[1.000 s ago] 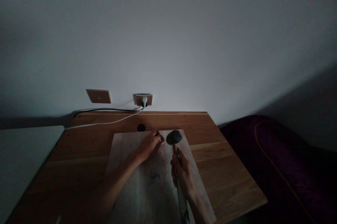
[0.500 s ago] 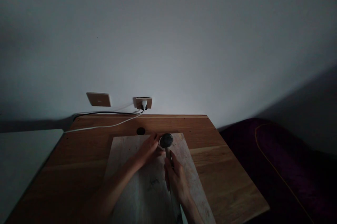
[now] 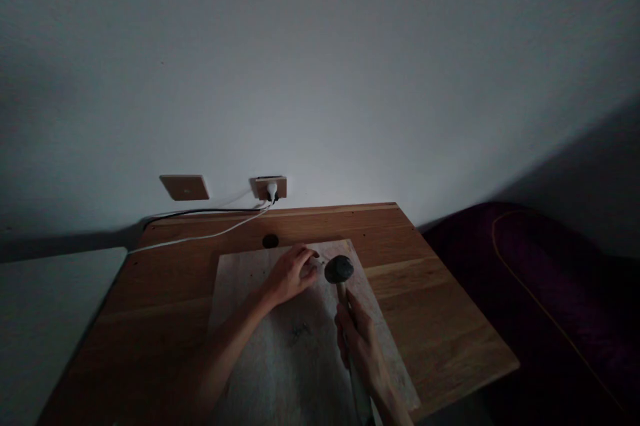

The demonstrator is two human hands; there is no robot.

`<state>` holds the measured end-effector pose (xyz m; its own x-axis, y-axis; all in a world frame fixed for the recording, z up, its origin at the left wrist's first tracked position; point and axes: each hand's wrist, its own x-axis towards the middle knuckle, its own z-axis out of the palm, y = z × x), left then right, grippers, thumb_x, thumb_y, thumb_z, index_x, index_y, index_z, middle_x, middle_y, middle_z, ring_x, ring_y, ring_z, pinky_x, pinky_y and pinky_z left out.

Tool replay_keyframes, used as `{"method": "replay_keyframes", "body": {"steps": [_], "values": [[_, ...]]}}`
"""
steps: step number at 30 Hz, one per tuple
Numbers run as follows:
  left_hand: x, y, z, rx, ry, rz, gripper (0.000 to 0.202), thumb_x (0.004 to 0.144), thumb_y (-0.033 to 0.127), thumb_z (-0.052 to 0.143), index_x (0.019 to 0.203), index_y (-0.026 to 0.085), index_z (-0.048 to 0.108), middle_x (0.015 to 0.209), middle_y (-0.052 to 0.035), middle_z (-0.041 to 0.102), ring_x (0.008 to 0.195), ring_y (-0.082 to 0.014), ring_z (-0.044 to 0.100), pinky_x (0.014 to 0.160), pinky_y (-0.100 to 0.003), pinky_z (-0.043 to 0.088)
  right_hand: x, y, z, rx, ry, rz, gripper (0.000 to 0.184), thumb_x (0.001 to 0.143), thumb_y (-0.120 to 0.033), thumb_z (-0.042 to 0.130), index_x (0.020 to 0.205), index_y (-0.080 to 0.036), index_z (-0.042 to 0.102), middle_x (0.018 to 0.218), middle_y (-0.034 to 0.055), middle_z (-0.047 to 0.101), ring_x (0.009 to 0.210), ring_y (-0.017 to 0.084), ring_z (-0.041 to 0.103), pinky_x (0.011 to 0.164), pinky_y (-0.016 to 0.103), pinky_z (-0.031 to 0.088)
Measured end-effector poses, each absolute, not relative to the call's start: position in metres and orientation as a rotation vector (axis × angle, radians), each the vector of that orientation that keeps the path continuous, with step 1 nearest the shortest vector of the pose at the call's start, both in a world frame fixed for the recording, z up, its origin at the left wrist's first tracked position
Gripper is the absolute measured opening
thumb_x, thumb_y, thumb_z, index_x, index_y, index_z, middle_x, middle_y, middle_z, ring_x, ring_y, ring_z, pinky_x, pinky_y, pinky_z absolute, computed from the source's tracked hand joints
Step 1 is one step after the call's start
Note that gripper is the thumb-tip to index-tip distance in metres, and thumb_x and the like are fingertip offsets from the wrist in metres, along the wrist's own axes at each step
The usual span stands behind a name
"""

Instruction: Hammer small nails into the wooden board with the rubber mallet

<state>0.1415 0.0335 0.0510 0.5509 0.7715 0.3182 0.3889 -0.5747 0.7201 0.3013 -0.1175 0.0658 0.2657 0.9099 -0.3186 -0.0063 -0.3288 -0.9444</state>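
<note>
Right grip (image 3: 361, 336) wrapped round handle of dark-headed hammer (image 3: 339, 270), over wooden board (image 3: 253, 373) on table (image 3: 445, 319). Left grip (image 3: 290, 277) parted at thumb and forefinger, nothing visible between. I judge hammer head-heavy, rigid, robust; choking up favours control, holding lower favours force.

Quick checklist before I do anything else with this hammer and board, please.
1. Hammer held by the handle: ok, in the right grip.
2. Left grip apart from the hammer head: ok in this view, though the gap is narrow.
3. Left grip free of small items: cannot tell; thumb and finger are parted, but it's dark.
4. Board lying on the wooden table: ok.
5. Board cleared of loose bits: not ok; a small metallic cluster lies on it.
</note>
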Motion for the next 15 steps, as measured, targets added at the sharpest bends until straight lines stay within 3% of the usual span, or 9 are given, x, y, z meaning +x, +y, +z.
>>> {"method": "replay_keyframes", "body": {"steps": [2, 4, 6, 7, 9, 10, 15], "values": [[0.140, 0.028, 0.066, 2.252, 0.852, 0.769, 0.015, 0.093, 0.015, 0.058, 0.104, 0.021, 0.066, 0.105, -0.0079, 0.068, 0.101, -0.0224, 0.067, 0.093, -0.034, 0.053, 0.305, -0.123, 0.061, -1.607, -0.887, 1.190, 0.068, 0.089, -0.073, 0.060, 0.130, -0.019, 0.058, 0.054, -0.0117, 0.046, 0.033, 0.008, 0.034, 0.028, 0.019, 0.031], [0.135, 0.020, 0.083, 2.331, 0.759, 0.598, 0.015, 0.091, 0.012, 0.057, 0.098, 0.021, 0.067, 0.101, -0.0055, 0.068, 0.095, -0.0203, 0.066, 0.087, -0.030, 0.052, 0.310, -0.126, 0.055, -1.628, -0.950, 1.094, 0.062, 0.092, -0.067, 0.061, 0.132, -0.020, 0.062, 0.057, -0.0070, 0.055, 0.040, 0.013, 0.049, 0.035, 0.022, 0.042], [0.129, 0.009, 0.097, 2.391, 0.682, 0.371, 0.015, 0.086, 0.011, 0.061, 0.093, 0.022, 0.067, 0.099, -0.0023, 0.067, 0.085, -0.0174, 0.065, 0.079, -0.027, 0.050, 0.315, -0.126, 0.049, -1.633, -1.011, 0.968, 0.054, 0.093, -0.061, 0.063, 0.129, -0.021, 0.068, 0.077, 0.0037, 0.073, 0.070, 0.023, 0.072, 0.059, 0.031, 0.061], [0.125, 0.003, 0.102, 2.416, 0.665, 0.289, 0.012, 0.085, 0.012, 0.064, 0.091, 0.022, 0.067, 0.097, -0.0014, 0.066, 0.084, -0.0173, 0.065, 0.077, -0.027, 0.050, 0.317, -0.126, 0.046, -1.626, -1.030, 0.923, 0.052, 0.093, -0.059, 0.064, 0.128, -0.021, 0.070, 0.093, 0.0087, 0.078, 0.091, 0.028, 0.075, 0.075, 0.036, 0.064], [0.119, -0.010, 0.106, 2.461, 0.668, 0.192, 0.009, 0.083, 0.017, 0.069, 0.090, 0.023, 0.066, 0.095, -0.0012, 0.065, 0.086, -0.0191, 0.065, 0.078, -0.028, 0.049, 0.320, -0.126, 0.042, -1.610, -1.049, 0.891, 0.050, 0.093, -0.056, 0.064, 0.127, -0.021, 0.072, 0.121, 0.0131, 0.077, 0.122, 0.033, 0.069, 0.100, 0.043, 0.059], [0.117, -0.016, 0.106, 2.476, 0.698, 0.173, 0.010, 0.082, 0.020, 0.072, 0.091, 0.023, 0.066, 0.096, -0.0018, 0.066, 0.089, -0.0207, 0.066, 0.080, -0.029, 0.050, 0.320, -0.126, 0.041, -1.609, -1.054, 0.897, 0.050, 0.093, -0.055, 0.064, 0.128, -0.021, 0.072, 0.128, 0.0134, 0.076, 0.127, 0.034, 0.066, 0.106, 0.044, 0.056], [0.115, -0.033, 0.094, 2.473, 0.838, 0.059, 0.019, 0.078, 0.021, 0.077, 0.095, 0.023, 0.068, 0.102, -0.0042, 0.068, 0.095, -0.0253, 0.068, 0.084, -0.033, 0.051, 0.321, -0.127, 0.045, -1.594, -1.079, 0.970, 0.048, 0.097, -0.052, 0.058, 0.132, -0.022, 0.071, 0.124, 0.0114, 0.077, 0.118, 0.031, 0.070, 0.103, 0.043, 0.056]]}}
